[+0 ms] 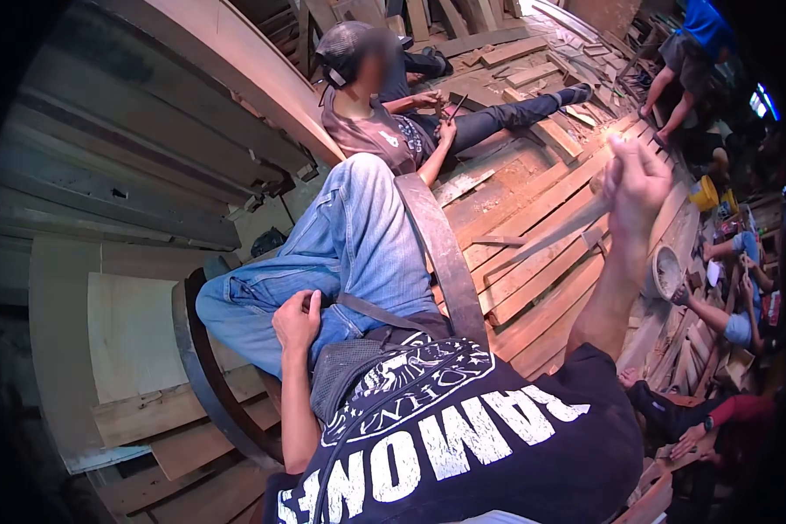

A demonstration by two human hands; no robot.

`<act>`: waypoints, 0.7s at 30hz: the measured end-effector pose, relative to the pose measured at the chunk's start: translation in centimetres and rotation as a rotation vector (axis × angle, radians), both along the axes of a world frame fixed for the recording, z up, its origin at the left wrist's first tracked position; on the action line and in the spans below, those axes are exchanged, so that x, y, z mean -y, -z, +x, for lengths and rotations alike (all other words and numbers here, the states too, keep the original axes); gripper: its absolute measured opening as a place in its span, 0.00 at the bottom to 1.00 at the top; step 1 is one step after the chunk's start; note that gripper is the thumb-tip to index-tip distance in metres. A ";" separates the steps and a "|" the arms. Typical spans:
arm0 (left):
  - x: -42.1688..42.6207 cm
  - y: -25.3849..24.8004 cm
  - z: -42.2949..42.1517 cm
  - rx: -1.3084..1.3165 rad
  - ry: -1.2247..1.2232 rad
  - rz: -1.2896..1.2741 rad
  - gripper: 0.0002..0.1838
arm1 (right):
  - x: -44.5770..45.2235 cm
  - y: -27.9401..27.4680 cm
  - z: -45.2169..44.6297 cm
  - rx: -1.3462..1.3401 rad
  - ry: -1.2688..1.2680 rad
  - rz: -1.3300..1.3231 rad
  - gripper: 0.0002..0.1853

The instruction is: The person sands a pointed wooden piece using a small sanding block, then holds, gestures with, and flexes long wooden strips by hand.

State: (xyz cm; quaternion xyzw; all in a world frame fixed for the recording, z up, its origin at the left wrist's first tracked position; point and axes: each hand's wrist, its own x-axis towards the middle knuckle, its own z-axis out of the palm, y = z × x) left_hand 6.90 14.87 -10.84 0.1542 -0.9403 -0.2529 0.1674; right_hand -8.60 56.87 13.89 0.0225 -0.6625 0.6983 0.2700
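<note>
Currently, wooden slats (541, 293) lie in rows, board scraps (517, 52) loose; left hand (297, 321) rests on jeans (371, 227), right hand (639, 179) raised; both grips indeterminable.

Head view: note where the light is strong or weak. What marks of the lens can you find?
Head view: the wooden slats catch strong light, while the panels at upper left sit in shade; head view: the right hand looks washed out at its top; head view: bluish glare shows at far right, and black, curved edges suggest a wide lens.
</note>
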 end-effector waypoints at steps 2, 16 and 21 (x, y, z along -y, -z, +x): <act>-0.1 -0.4 -0.2 0.006 -0.001 0.014 0.12 | -0.7 0.1 0.1 -0.100 -0.103 0.007 0.19; -0.2 -0.2 -0.1 -0.027 0.004 -0.004 0.11 | -0.6 0.7 0.4 -0.107 -0.203 -0.046 0.20; -0.1 0.0 -0.1 -0.023 0.001 0.001 0.11 | -0.9 1.0 0.1 -0.167 -0.254 -0.089 0.18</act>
